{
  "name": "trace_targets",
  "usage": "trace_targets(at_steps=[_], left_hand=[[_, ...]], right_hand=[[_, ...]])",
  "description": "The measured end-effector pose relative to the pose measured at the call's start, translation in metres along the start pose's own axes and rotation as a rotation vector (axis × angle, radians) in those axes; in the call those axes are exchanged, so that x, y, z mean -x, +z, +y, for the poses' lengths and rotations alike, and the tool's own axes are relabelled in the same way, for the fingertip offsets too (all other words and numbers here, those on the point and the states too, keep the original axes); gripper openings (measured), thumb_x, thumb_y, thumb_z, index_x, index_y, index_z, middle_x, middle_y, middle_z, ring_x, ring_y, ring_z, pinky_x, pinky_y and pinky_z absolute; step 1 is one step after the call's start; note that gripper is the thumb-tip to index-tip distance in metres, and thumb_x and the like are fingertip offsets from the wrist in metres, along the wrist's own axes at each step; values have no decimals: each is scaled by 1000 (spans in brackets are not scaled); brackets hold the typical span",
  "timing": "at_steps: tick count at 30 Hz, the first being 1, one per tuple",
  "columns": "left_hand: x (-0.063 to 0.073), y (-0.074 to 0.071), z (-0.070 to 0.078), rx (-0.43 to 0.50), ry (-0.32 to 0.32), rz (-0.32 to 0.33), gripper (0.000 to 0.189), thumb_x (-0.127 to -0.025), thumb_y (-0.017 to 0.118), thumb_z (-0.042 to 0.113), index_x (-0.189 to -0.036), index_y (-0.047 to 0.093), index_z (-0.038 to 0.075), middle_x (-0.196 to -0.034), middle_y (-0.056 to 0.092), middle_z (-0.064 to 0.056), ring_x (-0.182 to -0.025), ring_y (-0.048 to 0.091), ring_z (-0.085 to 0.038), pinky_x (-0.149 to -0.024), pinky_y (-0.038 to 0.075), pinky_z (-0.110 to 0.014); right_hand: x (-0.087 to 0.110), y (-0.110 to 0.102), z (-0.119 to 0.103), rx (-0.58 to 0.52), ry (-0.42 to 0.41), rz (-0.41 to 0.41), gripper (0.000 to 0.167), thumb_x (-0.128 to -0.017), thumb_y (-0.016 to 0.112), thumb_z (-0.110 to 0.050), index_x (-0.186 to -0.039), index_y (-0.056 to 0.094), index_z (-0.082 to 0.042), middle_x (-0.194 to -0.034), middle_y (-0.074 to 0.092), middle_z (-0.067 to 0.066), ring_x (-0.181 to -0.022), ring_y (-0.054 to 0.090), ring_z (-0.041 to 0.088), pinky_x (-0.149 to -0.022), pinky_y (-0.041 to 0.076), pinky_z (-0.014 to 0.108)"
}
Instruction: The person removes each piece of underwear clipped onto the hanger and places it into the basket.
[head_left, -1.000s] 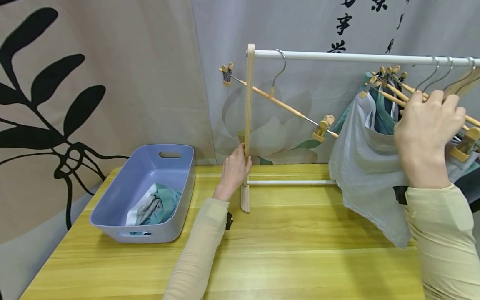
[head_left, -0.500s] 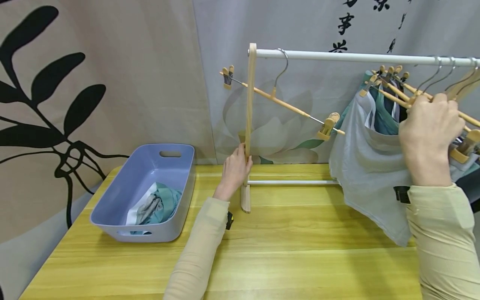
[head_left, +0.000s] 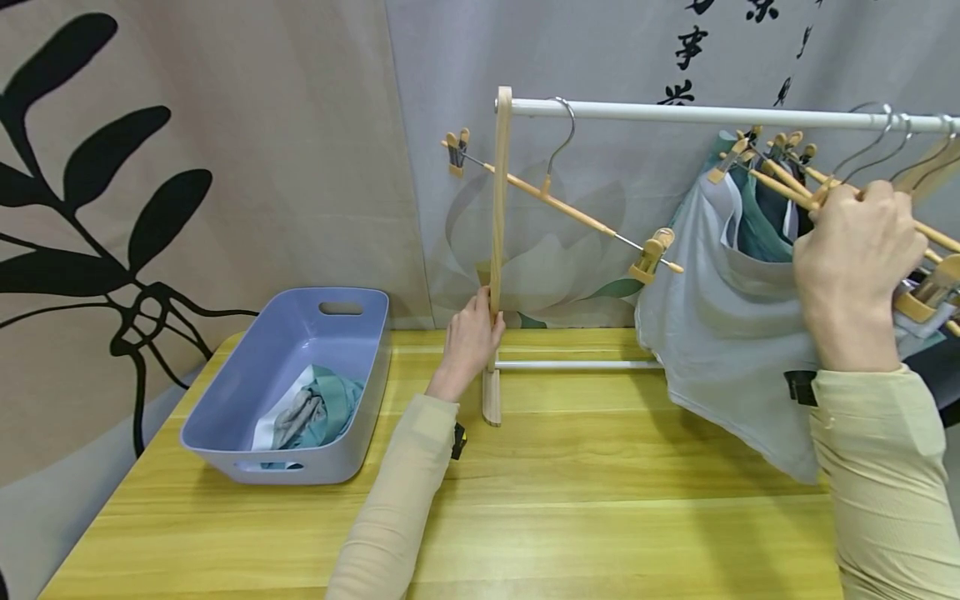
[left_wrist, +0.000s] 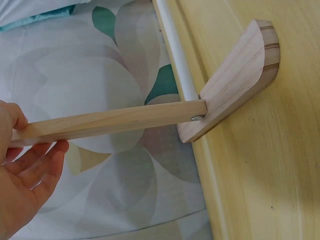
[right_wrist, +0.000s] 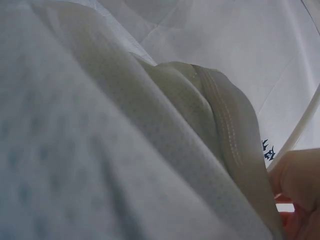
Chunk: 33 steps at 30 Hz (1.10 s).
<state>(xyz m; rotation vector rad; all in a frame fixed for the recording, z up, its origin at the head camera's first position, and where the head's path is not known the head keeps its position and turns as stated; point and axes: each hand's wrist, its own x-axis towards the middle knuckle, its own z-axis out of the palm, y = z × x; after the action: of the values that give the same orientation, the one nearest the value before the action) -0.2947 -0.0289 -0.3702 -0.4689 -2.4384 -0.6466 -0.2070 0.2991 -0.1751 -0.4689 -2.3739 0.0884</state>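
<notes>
My left hand (head_left: 471, 335) grips the wooden upright post (head_left: 498, 208) at the left end of a small clothes rack. In the left wrist view, the left fingers (left_wrist: 42, 167) and thumb lie on either side of that post (left_wrist: 115, 120). At the right, my right hand (head_left: 861, 262) holds a wooden clip hanger (head_left: 780, 187) near its middle. A light grey garment (head_left: 738, 358) hangs from its clips, and its stitched waistband (right_wrist: 225, 115) shows in the right wrist view. The hanger's hook (head_left: 887, 133) stands at the white rail (head_left: 675, 113), its top slightly above it.
One bare clip hanger (head_left: 577, 215) hangs tilted near the post. Several hangers with clothes crowd the rail's right end, partly behind my right hand. A lilac basket (head_left: 232, 383) holding a crumpled teal and grey garment (head_left: 318, 408) stands left on the wooden table (head_left: 600, 533).
The held hanger and its grey garment have shifted slightly left and up, and the hook's top now rises above the rail. My left hand stays on the post.
</notes>
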Motion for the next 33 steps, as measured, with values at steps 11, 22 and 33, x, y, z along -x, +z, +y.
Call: trace_targets(at_steps=[11, 22, 33], left_hand=[[-1, 0, 0, -2, -2, -2, 41, -92, 58, 14, -126, 46, -6, -88, 65, -16, -58, 64, -25, -48, 52, -29], [0, -1, 0, -3, -9, -3, 43, -92, 58, 14, -127, 45, -7, -87, 65, -16, -56, 63, -24, -47, 51, -28], [1, -1, 0, 11, -16, -14, 43, -93, 56, 15, -128, 45, -6, -87, 65, -15, -55, 62, -22, -46, 50, -26]], right_hand=[[2, 2, -2, -69, -40, 132, 36, -85, 38, 0, -110, 58, 18, -102, 51, 34, -98, 47, 54, -63, 34, 68], [9, 6, -9, -127, -98, 295, 35, -93, 39, -9, -108, 62, 14, -95, 54, 32, -92, 49, 55, -62, 34, 68], [17, 10, -11, -127, -124, 351, 32, -86, 38, 1, -103, 60, 16, -90, 53, 30, -84, 49, 51, -56, 34, 62]])
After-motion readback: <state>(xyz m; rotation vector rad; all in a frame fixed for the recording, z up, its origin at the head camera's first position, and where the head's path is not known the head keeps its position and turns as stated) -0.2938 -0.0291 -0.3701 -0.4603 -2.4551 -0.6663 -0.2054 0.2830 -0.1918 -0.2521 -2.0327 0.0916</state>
